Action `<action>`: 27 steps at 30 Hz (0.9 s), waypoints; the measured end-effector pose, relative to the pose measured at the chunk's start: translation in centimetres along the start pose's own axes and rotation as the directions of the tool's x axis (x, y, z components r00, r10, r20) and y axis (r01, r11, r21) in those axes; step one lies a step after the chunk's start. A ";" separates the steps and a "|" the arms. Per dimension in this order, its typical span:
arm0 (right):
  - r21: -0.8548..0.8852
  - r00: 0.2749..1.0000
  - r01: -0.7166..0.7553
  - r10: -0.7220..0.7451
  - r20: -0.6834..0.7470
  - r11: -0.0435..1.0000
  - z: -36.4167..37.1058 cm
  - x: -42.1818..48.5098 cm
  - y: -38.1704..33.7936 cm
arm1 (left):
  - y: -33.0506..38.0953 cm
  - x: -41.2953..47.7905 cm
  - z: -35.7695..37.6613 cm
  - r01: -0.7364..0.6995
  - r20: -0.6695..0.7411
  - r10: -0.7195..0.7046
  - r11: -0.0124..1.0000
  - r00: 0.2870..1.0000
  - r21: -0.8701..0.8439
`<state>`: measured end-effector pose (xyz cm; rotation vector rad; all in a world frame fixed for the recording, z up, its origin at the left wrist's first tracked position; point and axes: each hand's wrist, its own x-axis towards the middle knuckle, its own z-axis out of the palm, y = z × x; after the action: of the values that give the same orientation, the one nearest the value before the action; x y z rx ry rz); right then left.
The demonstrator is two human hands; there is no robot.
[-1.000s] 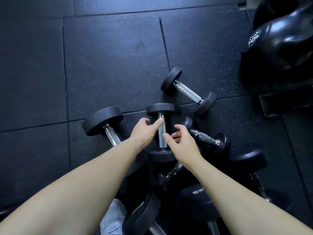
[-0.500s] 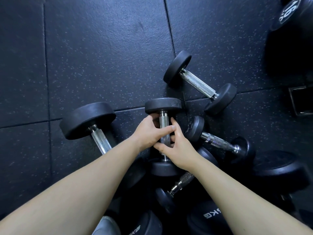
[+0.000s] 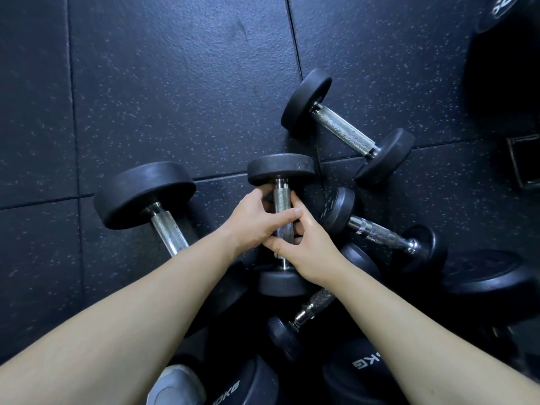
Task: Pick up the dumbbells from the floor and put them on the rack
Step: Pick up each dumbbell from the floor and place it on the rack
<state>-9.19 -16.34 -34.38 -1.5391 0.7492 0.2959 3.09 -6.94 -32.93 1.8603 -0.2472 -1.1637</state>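
Observation:
Several black dumbbells with knurled steel handles lie in a heap on the dark rubber floor. The middle dumbbell (image 3: 281,170) lies pointing away from me. My left hand (image 3: 253,218) wraps its handle from the left and my right hand (image 3: 304,246) wraps it from the right, lower down. A bigger dumbbell (image 3: 146,194) lies to the left, its near end hidden under my left forearm. Another dumbbell (image 3: 344,130) lies diagonally at the upper right, and a small one (image 3: 377,232) just right of my hands. The rack is out of view.
More dumbbells crowd the bottom, two marked with KG lettering (image 3: 365,362). A grey shoe (image 3: 175,385) shows at the bottom edge. A large black weight (image 3: 502,7) sits at the top right, with a metal foot (image 3: 523,162) at the right edge.
Both hands have gone from hovering open over the middle dumbbell to closing around its handle. The camera has come closer to the floor.

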 end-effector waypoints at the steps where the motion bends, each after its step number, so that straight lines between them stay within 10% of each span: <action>1: 0.008 1.000 -0.003 0.003 -0.009 1.000 0.0 -0.1 0.0 | 0.1 -0.2 0.0 -0.007 -0.001 0.007 1.000 1.000 -0.001; 27: 0.225 0.943 0.087 -0.008 -0.333 0.970 -12.9 -36.6 -30.0 | 35.5 -26.6 5.2 -0.295 0.327 0.262 0.954 0.908 0.057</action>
<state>-21.42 -20.13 13.00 -1.3898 0.9710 -0.0923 -5.63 -15.12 10.04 1.6511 -0.7460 -1.2605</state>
